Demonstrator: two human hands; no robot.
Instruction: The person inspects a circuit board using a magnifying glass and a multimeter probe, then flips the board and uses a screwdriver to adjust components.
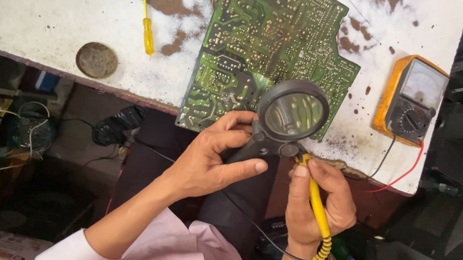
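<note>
Holding a light, rigid magnifying glass (292,115) by its black handle, the left hand (209,160) steadies it over the brittle circuit board (267,39) — the right hand (321,198) pinches a slim yellow soldering iron (317,204) pen-style.

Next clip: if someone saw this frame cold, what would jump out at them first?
Most likely the large green circuit board lying solder side up on the worn white table, overhanging its near edge. Just over the board's near corner, the left hand holds a black magnifying glass, while the right hand grips a yellow-handled soldering iron beside it. An orange-cased analogue multimeter lies at the table's right edge.
</note>
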